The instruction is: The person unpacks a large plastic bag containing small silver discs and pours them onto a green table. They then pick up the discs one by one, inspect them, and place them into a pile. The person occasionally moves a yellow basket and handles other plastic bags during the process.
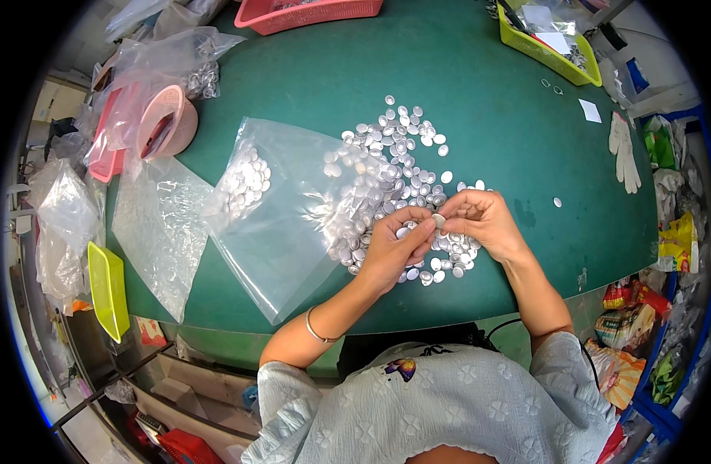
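Observation:
Between the fingertips of both hands is a small silvery oval metal disc [439, 221]. My left hand [402, 241] pinches it from the left, thumb against forefinger. Closed on its other side is my right hand [479, 220], with bent fingers. Beneath and around both hands spreads a loose pile of similar oval metal pieces [408, 170], some showing a rimmed, hollow side. A clear plastic bag [282, 232] lies left of my hands, partly over the pile, with more pieces in its far left corner. The fingers hide part of the held disc.
The green table [495, 100] carries a pink basket [309, 17] at the far edge and a yellow-green basket [553, 54] at far right. A pink cup [168, 120] and plastic bags stand left. A white glove [623, 155] lies right. One loose disc [557, 203] sits apart.

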Demonstrator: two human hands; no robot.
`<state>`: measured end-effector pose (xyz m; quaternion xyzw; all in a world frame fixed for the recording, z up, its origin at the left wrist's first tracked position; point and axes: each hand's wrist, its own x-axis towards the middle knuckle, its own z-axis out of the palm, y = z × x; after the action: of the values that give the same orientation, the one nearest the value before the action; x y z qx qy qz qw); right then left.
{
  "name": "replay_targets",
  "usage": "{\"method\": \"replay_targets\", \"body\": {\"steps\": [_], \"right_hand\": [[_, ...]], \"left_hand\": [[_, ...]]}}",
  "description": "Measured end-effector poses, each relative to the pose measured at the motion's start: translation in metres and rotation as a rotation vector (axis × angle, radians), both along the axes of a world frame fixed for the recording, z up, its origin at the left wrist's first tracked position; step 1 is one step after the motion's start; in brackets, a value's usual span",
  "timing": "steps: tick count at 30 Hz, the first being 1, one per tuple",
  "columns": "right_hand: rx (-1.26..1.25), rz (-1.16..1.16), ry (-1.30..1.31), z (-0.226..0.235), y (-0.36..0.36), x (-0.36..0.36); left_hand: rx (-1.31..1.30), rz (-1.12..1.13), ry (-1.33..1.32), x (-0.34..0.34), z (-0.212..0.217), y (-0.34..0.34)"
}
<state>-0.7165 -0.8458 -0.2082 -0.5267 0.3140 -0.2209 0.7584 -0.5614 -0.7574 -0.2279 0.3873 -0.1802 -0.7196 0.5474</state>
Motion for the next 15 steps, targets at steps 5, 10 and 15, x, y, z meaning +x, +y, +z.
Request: {"method": "replay_targets", "body": {"steps": [5,10,15], "right_hand": [[-0.03,0.0,0.016,-0.0001,0.0005,0.0002],[-0.037,0.0,0.002,0.0012,0.0009,0.0002],[-0.045,-0.01,-0.028,-0.0004,0.0013,0.001]], "left_hand": [[-0.019,-0.006,0.026,0.0011,-0.002,0.0005],[-0.035,-0.003,0.041,0.0013,-0.0026,0.0009],[-0.03,0.017,0.022,0.0001,-0.0024,0.0005]]}}
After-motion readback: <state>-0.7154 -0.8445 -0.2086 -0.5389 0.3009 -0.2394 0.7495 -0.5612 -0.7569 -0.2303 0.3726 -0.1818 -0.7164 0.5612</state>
